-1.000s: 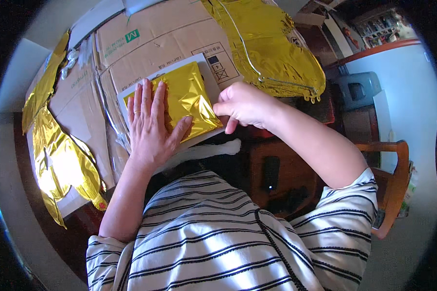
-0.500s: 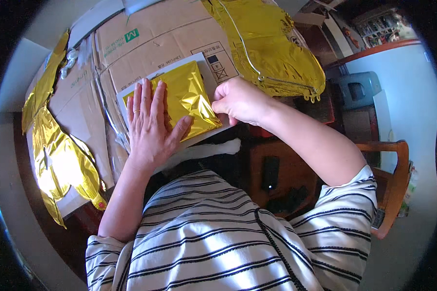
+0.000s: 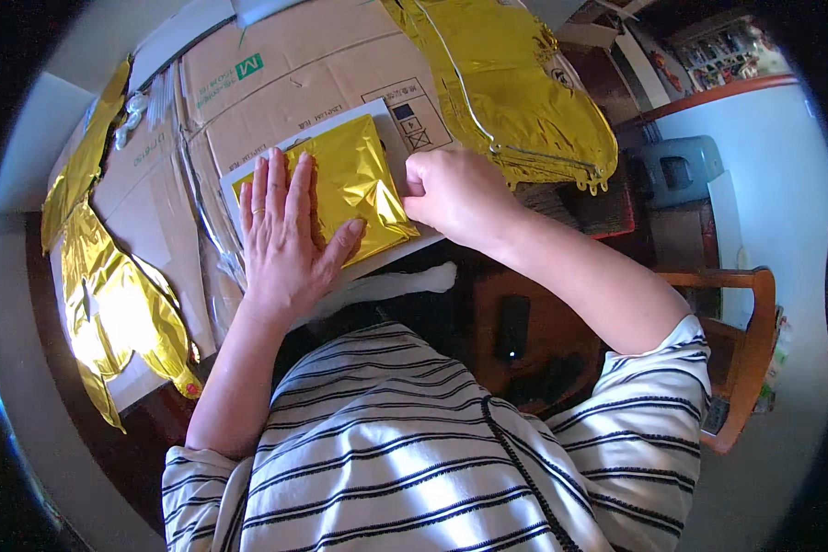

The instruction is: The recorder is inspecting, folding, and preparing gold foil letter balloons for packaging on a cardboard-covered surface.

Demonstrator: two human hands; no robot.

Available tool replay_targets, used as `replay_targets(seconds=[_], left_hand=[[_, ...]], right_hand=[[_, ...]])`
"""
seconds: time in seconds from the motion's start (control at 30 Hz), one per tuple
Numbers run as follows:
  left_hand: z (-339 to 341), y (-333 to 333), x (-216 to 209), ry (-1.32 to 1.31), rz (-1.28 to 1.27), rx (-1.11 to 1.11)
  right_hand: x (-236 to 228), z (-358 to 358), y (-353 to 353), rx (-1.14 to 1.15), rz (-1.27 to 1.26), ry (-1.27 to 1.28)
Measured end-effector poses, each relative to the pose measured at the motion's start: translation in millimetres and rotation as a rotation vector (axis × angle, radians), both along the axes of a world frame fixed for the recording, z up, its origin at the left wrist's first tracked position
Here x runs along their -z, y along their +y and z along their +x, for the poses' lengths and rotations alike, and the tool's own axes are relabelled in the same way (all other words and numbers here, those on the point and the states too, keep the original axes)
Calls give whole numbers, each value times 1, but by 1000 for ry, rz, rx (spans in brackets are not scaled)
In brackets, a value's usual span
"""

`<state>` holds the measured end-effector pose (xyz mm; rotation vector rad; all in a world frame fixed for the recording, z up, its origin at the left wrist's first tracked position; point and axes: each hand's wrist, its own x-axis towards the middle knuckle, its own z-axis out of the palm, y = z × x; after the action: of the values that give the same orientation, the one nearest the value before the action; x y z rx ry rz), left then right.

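Note:
A folded square of shiny gold foil [image 3: 354, 175] lies on a white card [image 3: 392, 138], which rests on flattened cardboard. My left hand [image 3: 285, 230] is flat on the left part of the foil, fingers stretched and thumb spread to the side. At the foil's right edge, my right hand [image 3: 460, 198] is closed in a pinch, with its fingertips partly hidden behind the hand. To the far right spreads a larger gold foil sheet, like an uninflated balloon [image 3: 534, 110]. Another crumpled gold foil piece [image 3: 110, 294] hangs over the left edge.
The brown cardboard [image 3: 294, 64] covers the work surface. A whitish rolled strip [image 3: 400, 283] lies along its near edge. Beyond my right arm are a wooden chair [image 3: 754, 350] and a blue-grey plastic stool [image 3: 685, 175]. A dark device [image 3: 513, 327] lies on the wooden seat.
My right hand has rolled over slightly at the foil's right edge, its lower fingers now tucked out of sight. My left hand and the foil have stayed in place.

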<state>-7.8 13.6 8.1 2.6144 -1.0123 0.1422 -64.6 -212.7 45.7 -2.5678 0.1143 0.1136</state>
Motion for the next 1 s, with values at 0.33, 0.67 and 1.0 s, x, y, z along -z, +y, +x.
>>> replay_targets(seconds=[0.33, 0.67, 1.0], left_hand=[[0, -1, -1, 4, 3, -7], [-4, -4, -8, -59, 75, 21], [-7, -8, -10, -52, 178, 49]], right_hand=[[14, -25, -31, -358, 129, -444], [21, -35, -27, -481, -139, -514], [26, -30, -29, -502, -137, -446]])
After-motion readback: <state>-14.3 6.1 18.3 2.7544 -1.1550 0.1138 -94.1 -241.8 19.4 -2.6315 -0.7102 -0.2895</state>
